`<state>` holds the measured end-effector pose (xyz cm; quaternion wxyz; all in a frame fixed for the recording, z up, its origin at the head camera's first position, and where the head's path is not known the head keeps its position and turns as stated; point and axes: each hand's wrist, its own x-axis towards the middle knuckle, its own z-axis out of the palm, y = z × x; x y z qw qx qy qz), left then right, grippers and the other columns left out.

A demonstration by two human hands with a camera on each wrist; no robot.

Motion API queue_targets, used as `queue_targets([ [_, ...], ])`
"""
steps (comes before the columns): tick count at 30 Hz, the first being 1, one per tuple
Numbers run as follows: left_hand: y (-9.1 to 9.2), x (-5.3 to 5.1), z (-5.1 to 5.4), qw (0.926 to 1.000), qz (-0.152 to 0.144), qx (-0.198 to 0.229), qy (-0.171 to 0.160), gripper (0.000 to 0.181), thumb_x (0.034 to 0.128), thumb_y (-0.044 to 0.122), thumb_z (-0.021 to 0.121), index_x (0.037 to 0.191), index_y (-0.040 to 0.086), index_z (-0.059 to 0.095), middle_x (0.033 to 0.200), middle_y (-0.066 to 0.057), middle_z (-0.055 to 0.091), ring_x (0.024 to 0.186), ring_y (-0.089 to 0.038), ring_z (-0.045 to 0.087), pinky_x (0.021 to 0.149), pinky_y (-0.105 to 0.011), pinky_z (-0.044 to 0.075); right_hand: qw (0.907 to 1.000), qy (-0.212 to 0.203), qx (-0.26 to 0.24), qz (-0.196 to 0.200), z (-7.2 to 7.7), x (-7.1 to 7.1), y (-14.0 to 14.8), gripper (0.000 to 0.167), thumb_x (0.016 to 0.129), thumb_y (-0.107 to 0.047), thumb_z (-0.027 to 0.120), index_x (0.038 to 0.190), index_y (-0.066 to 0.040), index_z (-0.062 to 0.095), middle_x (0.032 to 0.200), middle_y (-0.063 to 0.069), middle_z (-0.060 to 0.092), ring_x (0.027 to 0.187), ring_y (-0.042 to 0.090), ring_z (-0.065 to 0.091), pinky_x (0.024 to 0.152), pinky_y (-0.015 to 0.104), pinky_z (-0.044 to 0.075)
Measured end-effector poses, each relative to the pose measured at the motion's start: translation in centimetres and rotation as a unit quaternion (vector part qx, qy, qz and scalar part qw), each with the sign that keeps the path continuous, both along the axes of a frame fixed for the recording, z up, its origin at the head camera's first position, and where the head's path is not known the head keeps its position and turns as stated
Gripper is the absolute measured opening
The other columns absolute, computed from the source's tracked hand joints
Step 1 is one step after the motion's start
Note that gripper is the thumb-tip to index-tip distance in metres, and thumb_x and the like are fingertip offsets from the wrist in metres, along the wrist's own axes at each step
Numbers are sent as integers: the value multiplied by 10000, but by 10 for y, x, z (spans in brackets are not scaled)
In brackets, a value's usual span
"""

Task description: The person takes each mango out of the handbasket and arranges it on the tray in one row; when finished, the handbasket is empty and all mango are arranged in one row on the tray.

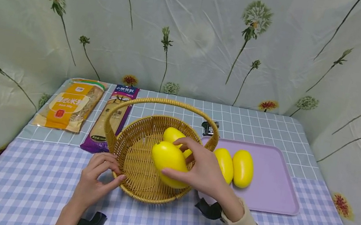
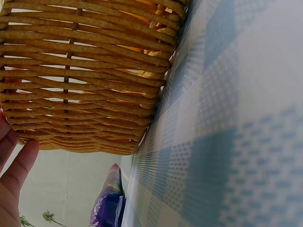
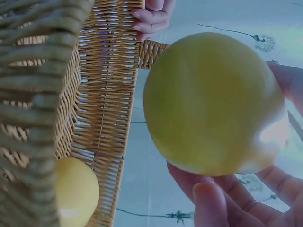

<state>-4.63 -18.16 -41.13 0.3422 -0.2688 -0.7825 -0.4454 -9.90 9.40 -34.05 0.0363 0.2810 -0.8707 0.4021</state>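
My right hand [image 1: 206, 169] holds a smooth yellow oval fruit [image 1: 168, 161] over the right side of a round wicker basket [image 1: 137, 179]. Thumb and fingers lie on opposite sides of this fruit, which fills much of the right wrist view. Another yellow fruit [image 1: 171, 133] lies inside the basket, partly hidden behind the held one. At the basket's near left, my left hand [image 1: 95, 178] grips the rim, with fingertips over the edge. The left wrist view shows the basket's woven wall [image 2: 80, 85] standing on the cloth. Two more yellow fruits [image 1: 242, 169] lie side by side on a purple tray [image 1: 272, 187].
An arched handle [image 1: 168, 102] spans the basket. Left of it lie a purple pasta packet [image 1: 100, 131] and an orange-labelled noodle bag [image 1: 69, 104]. A small black object [image 1: 210, 128] sits behind the tray. A checked cloth [image 1: 29, 182] covers the table; a dandelion-print curtain hangs behind.
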Motion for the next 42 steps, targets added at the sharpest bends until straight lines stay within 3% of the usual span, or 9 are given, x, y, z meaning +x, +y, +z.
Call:
queue_targets([
  [10, -1, 0, -1, 10000, 9, -6, 40, 356, 887, 337, 670, 709, 38, 594, 830, -149, 589, 866, -342, 511, 922, -262, 364, 9968, -16, -803, -19, 1, 11, 30, 583, 675, -315, 863, 1165, -210, 564, 1070, -101, 588, 715, 109, 559, 525, 280, 501],
  [20, 0, 0, 0, 10000, -2, 4, -3, 359, 887, 339, 670, 708, 37, 597, 828, -157, 590, 885, -297, 514, 920, -260, 363, 9925, 92, -1182, -303, -6, 16, 59, 631, 671, -128, 869, 1206, -160, 536, 1064, -27, 584, 702, 140, 572, 496, 266, 488],
  [28, -1, -1, -1, 10000, -22, 1, 52, 339, 882, 324, 680, 711, 44, 597, 838, -134, 592, 881, -310, 514, 923, -267, 364, 9892, 93, -1274, -724, -5, 18, 84, 634, 667, -20, 846, 1210, -114, 532, 1070, -18, 560, 756, 166, 557, 512, 253, 485],
  [35, -2, -1, -2, 10000, -61, 1, 45, 325, 878, 306, 689, 714, 41, 598, 837, -155, 590, 872, -339, 510, 926, -271, 364, 9801, 160, -1509, -1279, -7, 17, 103, 659, 656, 48, 817, 1231, -96, 530, 1116, -25, 560, 833, 170, 524, 568, 230, 461],
  [42, -2, -1, -2, 10000, -64, -1, 39, 334, 880, 311, 685, 712, 37, 595, 834, -166, 589, 863, -367, 507, 929, -273, 364, 9679, 60, -1613, -1925, -12, 11, 124, 609, 721, 55, 766, 1253, -49, 487, 1137, -55, 518, 888, 167, 481, 641, 198, 438],
])
